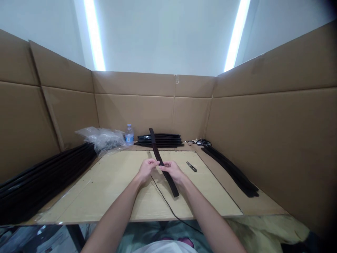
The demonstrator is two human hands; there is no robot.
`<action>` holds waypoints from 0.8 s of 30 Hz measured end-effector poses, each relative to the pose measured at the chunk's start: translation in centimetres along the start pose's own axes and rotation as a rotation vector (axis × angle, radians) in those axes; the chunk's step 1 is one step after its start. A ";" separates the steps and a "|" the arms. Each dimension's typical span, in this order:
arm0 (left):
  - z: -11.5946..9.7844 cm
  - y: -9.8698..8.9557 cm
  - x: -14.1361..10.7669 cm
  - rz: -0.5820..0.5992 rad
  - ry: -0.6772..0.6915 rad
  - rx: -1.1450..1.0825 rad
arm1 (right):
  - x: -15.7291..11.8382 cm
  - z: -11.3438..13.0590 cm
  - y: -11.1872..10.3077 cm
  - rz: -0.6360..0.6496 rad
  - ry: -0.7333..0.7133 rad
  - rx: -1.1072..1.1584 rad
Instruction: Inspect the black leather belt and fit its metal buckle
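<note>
A long, narrow black strip (170, 181) slants across the middle, its far end raised toward the back wall. My right hand (172, 171) is closed on it, thumb across its face and fingers at its right side. My left hand (147, 168) is pinched at the strip's left edge, just opposite. From beneath the left hand a thin black cord (165, 202) runs down over the table's front edge; whether those fingers also hold it is hidden. Small black thread snips (191, 166) lie right of my hands on the pale board (110, 189).
Long black strips (52, 175) are piled at the left, with clear plastic wrapping (105, 138) behind. A water bottle (129, 135) stands beside stacked black strips (160, 140). More strips (230, 170) and tangled cords (202, 142) lie right. Cardboard walls (137, 112) enclose three sides.
</note>
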State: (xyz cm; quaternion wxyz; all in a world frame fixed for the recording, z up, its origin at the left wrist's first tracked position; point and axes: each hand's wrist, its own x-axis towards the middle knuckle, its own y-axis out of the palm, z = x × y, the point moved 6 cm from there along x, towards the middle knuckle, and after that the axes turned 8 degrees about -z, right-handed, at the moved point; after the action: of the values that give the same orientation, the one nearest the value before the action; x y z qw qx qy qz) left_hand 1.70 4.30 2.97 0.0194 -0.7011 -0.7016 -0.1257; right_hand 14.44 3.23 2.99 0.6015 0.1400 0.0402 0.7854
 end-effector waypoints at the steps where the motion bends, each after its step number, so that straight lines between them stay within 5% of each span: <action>1: 0.0 0.1 -0.1 0.009 -0.006 -0.007 | 0.0 0.0 0.0 0.004 -0.006 0.004; 16: 0.6 -0.5 0.6 -0.024 -0.007 -0.016 | 0.2 -0.4 -0.2 -0.074 0.013 0.073; 24: 1.0 -0.4 0.8 -0.022 0.011 -0.019 | 0.5 -1.0 0.8 0.001 0.041 0.080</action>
State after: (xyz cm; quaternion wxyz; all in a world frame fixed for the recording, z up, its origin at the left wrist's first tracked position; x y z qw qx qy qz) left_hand 1.45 5.28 2.12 0.0151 -0.6928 -0.7079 -0.1366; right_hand 13.30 3.62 2.26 0.5940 0.1477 0.0839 0.7863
